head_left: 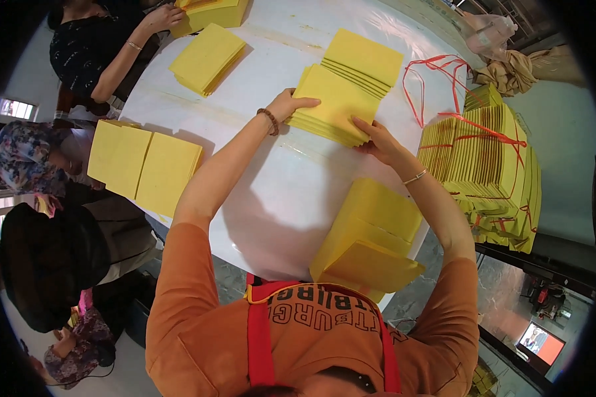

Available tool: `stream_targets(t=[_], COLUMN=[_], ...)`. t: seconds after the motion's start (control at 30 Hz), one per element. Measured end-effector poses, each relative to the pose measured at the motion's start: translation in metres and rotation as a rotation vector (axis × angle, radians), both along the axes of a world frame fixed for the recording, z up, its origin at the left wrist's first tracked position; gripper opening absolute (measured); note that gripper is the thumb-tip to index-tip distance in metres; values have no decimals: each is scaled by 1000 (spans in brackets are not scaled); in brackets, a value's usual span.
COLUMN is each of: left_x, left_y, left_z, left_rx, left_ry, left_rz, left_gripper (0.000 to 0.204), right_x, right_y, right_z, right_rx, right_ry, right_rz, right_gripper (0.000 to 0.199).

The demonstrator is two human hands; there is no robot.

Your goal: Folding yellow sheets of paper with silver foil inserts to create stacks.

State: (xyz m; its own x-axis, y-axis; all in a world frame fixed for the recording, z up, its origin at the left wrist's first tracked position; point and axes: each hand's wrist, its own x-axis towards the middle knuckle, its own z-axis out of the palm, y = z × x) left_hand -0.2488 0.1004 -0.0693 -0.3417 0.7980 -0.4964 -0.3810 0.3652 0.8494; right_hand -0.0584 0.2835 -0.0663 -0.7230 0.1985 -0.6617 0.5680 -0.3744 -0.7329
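A stack of yellow paper pieces [334, 99] lies on the white-covered table, its edges fanned in layers on the near side. My left hand [288, 106] grips its left edge, thumb laid on top and fingers hidden beneath. Around the near right corner closes my right hand [379, 141], the thumb on top here too. Touching the far side of this stack is a second layered yellow stack [364, 58]. I cannot tell whether the pieces are folded sheets or envelopes.
Other yellow stacks lie at the near right [371, 228], left [146, 162] and far left [207, 59]. Red string [437, 66] loops over the right edge, beside tied yellow bundles [483, 155]. A co-worker's hand [162, 18] touches a yellow pile; other people sit along the left.
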Motion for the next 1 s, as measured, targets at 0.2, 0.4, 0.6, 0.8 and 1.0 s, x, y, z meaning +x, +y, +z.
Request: stream_targets(t=[0.2, 0.4, 0.6, 0.8, 1.0], left_x=[24, 17, 9, -1, 6], left_y=[-25, -30, -31, -24, -14], left_z=[-4, -30, -48, -60, -34], left_rx=[497, 267, 181, 205, 124], left_ry=[201, 575, 944, 1044, 1097], left_rz=[87, -210, -353, -412, -438], left_gripper=[97, 130, 150, 151, 145], right_x=[26, 31, 28, 16, 17], right_y=[1, 10, 7, 4, 9], right_z=[0, -16, -29, -28, -22], right_rx=[26, 998, 792, 530, 562], right_ry=[406, 468, 585, 510, 388], right_rz=[39, 435, 354, 295, 369], right_gripper=[83, 118, 130, 130, 128])
